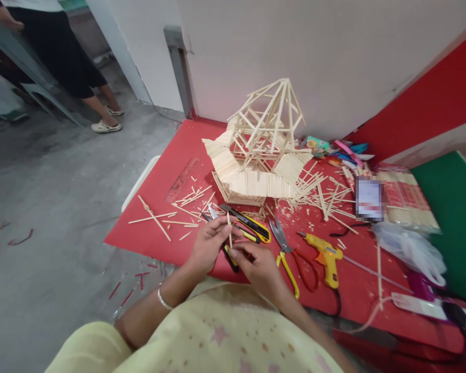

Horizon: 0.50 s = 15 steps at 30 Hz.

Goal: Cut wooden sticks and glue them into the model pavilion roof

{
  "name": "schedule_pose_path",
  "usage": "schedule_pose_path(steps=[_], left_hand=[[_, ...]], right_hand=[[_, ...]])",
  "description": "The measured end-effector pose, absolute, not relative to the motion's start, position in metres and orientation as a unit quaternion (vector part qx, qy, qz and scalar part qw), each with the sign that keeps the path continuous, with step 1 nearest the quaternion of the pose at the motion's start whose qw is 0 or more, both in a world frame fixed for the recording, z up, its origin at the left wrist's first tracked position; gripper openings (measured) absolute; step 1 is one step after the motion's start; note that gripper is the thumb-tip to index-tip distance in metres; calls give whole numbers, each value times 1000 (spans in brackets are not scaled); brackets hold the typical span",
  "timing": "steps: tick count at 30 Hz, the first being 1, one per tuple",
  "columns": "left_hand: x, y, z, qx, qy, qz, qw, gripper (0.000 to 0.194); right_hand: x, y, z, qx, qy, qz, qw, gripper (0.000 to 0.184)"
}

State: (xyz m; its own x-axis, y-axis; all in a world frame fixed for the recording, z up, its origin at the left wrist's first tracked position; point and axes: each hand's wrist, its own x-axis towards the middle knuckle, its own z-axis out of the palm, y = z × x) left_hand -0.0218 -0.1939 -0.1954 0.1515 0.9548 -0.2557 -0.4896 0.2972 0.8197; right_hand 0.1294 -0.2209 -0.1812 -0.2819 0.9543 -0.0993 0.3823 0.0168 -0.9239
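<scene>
A short, pale wooden stick [229, 231] stands nearly upright between my two hands. My left hand [209, 242] pinches its upper part, while the fingers of my right hand [258, 264] close around its lower end. Just beyond my hands lie a yellow-and-black utility knife [252, 226] and other cutting tools, partly hidden by my fingers. Right of my right hand rest pliers-like cutters [280, 239] with yellow and red handles. Behind them stands a model built of wooden sticks [262, 184], with a fanned lower roof and an open peaked frame on top.
A yellow glue gun [324, 254] lies on the red table [147, 228] at the right. Loose sticks [326, 197], a clear ruler [181, 180], stick packs [407, 199] and a plastic bag [409, 248] surround the model. A person [62, 57] stands at the far left.
</scene>
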Motion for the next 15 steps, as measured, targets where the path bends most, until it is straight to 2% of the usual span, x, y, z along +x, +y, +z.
schedule_pose_path(steps=[10,15], left_hand=[[-20,-194,-188,278,396,525,701,32],[-39,-192,-186,268,441,552,655,43]], right_hand=[[130,-222,-191,-524,-645,466,304,27],[135,-224,-201,-543,-721,337,268,25]])
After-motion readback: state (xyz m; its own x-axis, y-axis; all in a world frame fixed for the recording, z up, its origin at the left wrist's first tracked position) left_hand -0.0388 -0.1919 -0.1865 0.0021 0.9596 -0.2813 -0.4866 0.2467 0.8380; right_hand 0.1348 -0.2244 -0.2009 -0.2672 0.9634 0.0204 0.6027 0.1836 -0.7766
